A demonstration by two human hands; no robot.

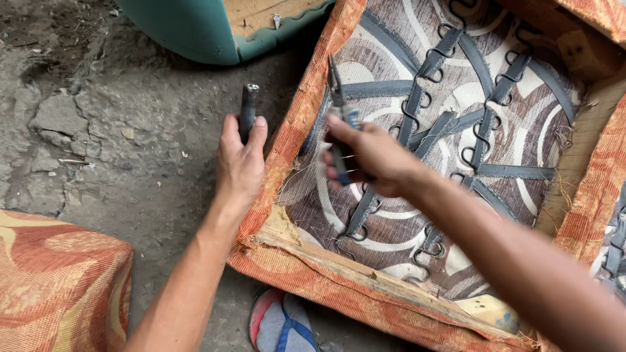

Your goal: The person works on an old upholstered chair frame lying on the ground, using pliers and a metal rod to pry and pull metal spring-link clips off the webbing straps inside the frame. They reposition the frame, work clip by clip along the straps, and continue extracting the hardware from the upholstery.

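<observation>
The seat frame point(365, 280) lies on the ground point(98, 130). The left hand point(240, 160) is just left of the frame's edge and holds a tool handle point(248, 109) upright. The right hand point(368, 156) is over the inside of the frame, above the straps point(417, 98), holding pliers point(339, 111). A cushion point(59, 287) lies at the near left. A sandal point(283, 322) sits in front of the frame.

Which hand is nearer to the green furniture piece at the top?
Left. The left hand, gripping a dark tool handle, sits just below the green furniture piece; the right hand holds pliers farther right.

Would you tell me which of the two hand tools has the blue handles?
The pliers in the right hand, over the frame's webbing; the left hand grips a dark, plain-handled tool.
</observation>
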